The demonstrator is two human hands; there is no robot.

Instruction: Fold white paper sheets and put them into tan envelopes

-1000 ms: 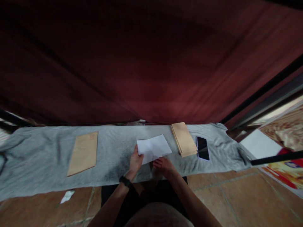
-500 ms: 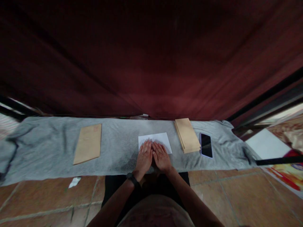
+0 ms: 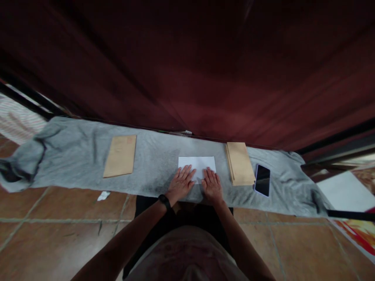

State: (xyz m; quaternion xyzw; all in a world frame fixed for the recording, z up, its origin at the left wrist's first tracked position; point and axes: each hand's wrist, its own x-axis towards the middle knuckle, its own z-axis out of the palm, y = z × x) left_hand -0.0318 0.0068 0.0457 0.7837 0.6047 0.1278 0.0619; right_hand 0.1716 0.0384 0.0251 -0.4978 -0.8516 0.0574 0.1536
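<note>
Okay, far left, flat brown rectangular paper envelope [image 3: 119, 158] on grey plush cloth [image 3: 158, 152]; reddish mark [image 3: 130, 139] near its top right corner, too blurred to read. Middle: left hand [image 3: 180, 185], black wristband [image 3: 164, 201], palm down, fingers spread on white rectangular paper [image 3: 197, 160]. Right hand [image 3: 213, 190] flat on the paper's right part, fingers extended. Neither pinches; contact looks like pressing or smoothing, paper lying flat between the brown items. Right: slightly fanned stack of brown paper envelopes [image 3: 240, 164], then dark-screened phone in pale purple case [image 3: 263, 180], no brand legible. Far right, red-and-yellow printed sheet [image 3: 359, 233], wording unreadable.
</note>
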